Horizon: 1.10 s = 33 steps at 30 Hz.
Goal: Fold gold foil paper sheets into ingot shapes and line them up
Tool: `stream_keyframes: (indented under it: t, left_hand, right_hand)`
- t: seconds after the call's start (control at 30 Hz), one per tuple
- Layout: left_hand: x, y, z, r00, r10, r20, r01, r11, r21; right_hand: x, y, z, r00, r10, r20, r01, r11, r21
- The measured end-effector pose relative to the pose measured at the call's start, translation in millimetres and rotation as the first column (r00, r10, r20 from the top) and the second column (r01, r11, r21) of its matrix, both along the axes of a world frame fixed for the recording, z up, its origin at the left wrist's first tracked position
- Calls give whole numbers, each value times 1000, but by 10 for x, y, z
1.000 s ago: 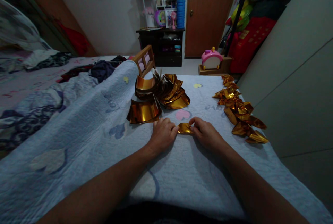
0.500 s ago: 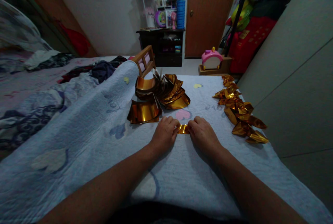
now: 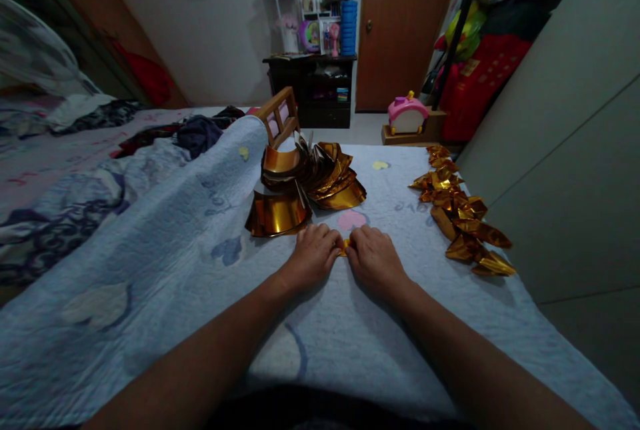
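A small piece of gold foil paper [image 3: 344, 251] lies low over the quilt, mostly hidden by my fingers. My left hand [image 3: 316, 250] is closed on its left end, fingertips pinched together. On the right end my right hand [image 3: 371, 253] is closed too, close to the left one. Just beyond my left hand rests a fanned stack of gold foil sheets [image 3: 280, 215], with more bent sheets [image 3: 337, 183] behind it. Along the right edge lies a row of folded gold foil pieces [image 3: 467, 227] with pointed ends.
A light blue quilt [image 3: 200, 350] with heart patterns covers the surface. Its left side rises over a wooden rail [image 3: 280, 113]. Crumpled clothes [image 3: 197, 135] lie at left. A dark cabinet [image 3: 310, 90], a pink toy [image 3: 407, 113] and a wooden door [image 3: 400, 30] stand beyond.
My right hand has moved left toward my left hand. Less of the gold foil paper shows between them. The stack and the folded pieces stay where they were.
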<state>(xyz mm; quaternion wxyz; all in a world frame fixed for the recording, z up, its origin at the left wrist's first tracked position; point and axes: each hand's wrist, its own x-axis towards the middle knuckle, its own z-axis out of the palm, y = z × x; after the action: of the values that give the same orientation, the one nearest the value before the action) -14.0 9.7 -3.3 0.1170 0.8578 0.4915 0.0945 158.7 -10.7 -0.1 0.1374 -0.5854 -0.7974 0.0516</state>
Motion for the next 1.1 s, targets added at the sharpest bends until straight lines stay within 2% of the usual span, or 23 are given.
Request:
stream_keyframes:
  t: [0.27,0.6,1.1]
  left_hand:
    - [15,-36,-34,1000,3,-29,-1,999,45]
    - [30,-54,-18,999,35,0,-35,999,5]
    - [41,-77,5,999,44,5,-44,999,4]
  right_hand:
    - [-35,-24,57,996,-71,47,72,997,-22]
    - [213,-23,34,990,-143,5,143,986,-82]
    - [535,-22,-47,996,-91,-8,90,994,-65]
